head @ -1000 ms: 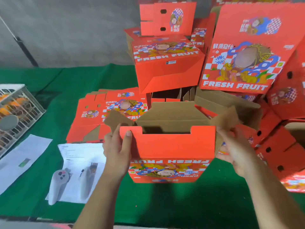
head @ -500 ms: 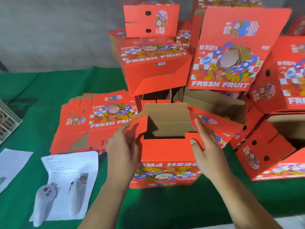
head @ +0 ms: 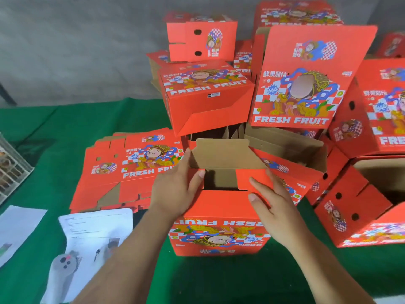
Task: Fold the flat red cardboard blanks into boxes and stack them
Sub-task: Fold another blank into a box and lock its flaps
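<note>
1. At the far left edge I see part of a grey wire basket point(head: 13, 170) on the green table cloth point(head: 54, 128).
2. Near me on the left lie white paper sheets point(head: 96, 229). A grey hand controller point(head: 63, 270) lies on one of them.
3. A bit further back is a pile of flat red cardboard blanks point(head: 131, 167) with a cartoon picture and the words FRESH FRUIT.
4. My left hand point(head: 175, 191) lies flat with straight fingers on the left top flap of the half-folded red cardboard box point(head: 219, 216), and it holds nothing.
5. That box sits in the middle of the table, near me. Its top is not closed, and I can see brown card inside.
6. My right hand point(head: 271, 207) lies flat with spread fingers on the right red flap point(head: 249, 178), pressing it.
7. Behind the box is a stack of folded red fruit boxes point(head: 206, 102), one on top of another.
8. To the right, a big red box lid point(head: 306, 80) stands up tilted.
9. At the far right more red boxes point(head: 361, 205) lie tipped over, touching each other.
</note>
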